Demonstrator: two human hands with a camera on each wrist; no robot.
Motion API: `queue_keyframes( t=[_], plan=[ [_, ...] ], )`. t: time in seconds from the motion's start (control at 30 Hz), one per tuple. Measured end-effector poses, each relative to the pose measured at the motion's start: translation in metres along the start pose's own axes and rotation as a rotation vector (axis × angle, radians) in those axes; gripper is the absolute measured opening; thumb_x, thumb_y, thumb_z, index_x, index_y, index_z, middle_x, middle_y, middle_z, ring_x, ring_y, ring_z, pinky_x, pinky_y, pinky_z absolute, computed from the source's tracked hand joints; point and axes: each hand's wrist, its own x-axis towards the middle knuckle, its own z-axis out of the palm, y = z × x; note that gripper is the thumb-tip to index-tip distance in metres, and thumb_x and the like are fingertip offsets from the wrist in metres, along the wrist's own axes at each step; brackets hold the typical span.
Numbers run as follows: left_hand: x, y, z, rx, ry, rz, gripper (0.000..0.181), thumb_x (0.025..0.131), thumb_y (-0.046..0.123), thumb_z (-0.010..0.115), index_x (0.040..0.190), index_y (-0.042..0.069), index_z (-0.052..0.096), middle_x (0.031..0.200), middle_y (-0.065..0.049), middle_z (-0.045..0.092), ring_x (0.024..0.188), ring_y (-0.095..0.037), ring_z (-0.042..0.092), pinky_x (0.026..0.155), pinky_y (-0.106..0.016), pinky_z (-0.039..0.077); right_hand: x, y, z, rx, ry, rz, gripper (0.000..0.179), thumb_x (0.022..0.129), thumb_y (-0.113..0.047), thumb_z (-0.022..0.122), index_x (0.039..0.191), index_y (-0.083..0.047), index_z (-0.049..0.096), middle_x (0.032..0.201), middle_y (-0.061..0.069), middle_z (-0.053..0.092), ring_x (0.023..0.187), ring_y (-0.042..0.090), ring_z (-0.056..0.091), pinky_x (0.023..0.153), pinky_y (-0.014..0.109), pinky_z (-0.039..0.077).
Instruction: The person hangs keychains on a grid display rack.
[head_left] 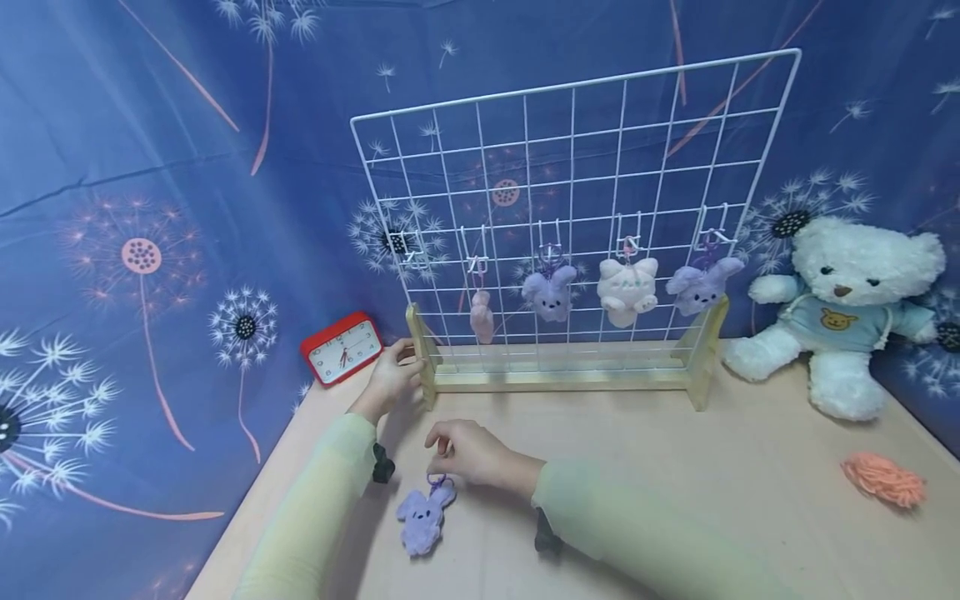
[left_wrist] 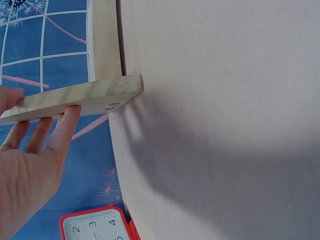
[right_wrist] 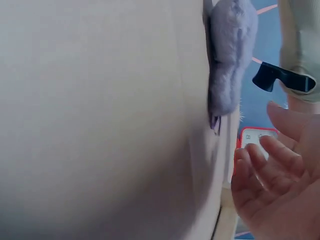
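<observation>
My left hand [head_left: 393, 375] grips the left wooden support [head_left: 422, 354] of a white wire grid rack [head_left: 573, 208]. In the left wrist view, the thumb lies on one side of that board and the fingertips [left_wrist: 73, 111] press its other face. Close over the table, my right hand [head_left: 476, 452] has loosely bent fingers with nothing between them. Just below it a purple plush bunny keychain [head_left: 422, 523] lies face up, its purple ring [head_left: 438, 480] toward the hand. The right wrist view shows the plush [right_wrist: 231, 60] from the side, apart from the fingers.
Hooks on the grid carry a pink plush [head_left: 482, 317], a purple bunny [head_left: 551, 293], a white plush [head_left: 628, 292] and another purple bunny [head_left: 703, 285]. A red clock [head_left: 342, 348] stands left of the rack. To the right are a white teddy bear [head_left: 843, 312] and orange yarn [head_left: 885, 479].
</observation>
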Motion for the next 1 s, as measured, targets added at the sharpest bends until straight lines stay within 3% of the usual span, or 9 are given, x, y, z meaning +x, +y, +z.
queue_keyframes(
  t=[0.2, 0.5, 1.0],
  plan=[
    [-0.001, 0.001, 0.000, -0.003, 0.010, -0.005, 0.047, 0.098, -0.005, 0.058, 0.144, -0.006, 0.047, 0.140, -0.031, 0.052, 0.127, -0.041, 0.053, 0.105, -0.046, 0.049, -0.001, 0.004, 0.012, 0.002, -0.037, 0.102, 0.027, 0.081, -0.016, 0.087, 0.102, -0.008, 0.071, 0.083, -0.001, 0.062, 0.075, 0.006, 0.052, 0.071, 0.023, 0.046],
    [-0.001, 0.002, 0.001, 0.009, 0.011, -0.008, 0.047, 0.098, -0.005, 0.058, 0.144, -0.006, 0.048, 0.140, -0.031, 0.052, 0.129, -0.043, 0.052, 0.109, -0.049, 0.045, -0.003, 0.009, 0.019, -0.083, -0.003, 0.104, 0.024, 0.077, -0.015, 0.090, 0.091, -0.009, 0.072, 0.083, -0.003, 0.057, 0.078, 0.007, 0.050, 0.074, 0.023, 0.046],
    [-0.002, 0.001, 0.001, -0.006, 0.015, -0.022, 0.047, 0.099, -0.002, 0.060, 0.144, -0.004, 0.048, 0.142, -0.029, 0.050, 0.131, -0.042, 0.050, 0.108, -0.048, 0.047, 0.001, 0.004, 0.019, -0.086, -0.013, 0.166, 0.023, 0.074, -0.010, 0.090, 0.084, -0.014, 0.070, 0.078, -0.003, 0.058, 0.072, 0.007, 0.048, 0.070, 0.023, 0.043]
  ],
)
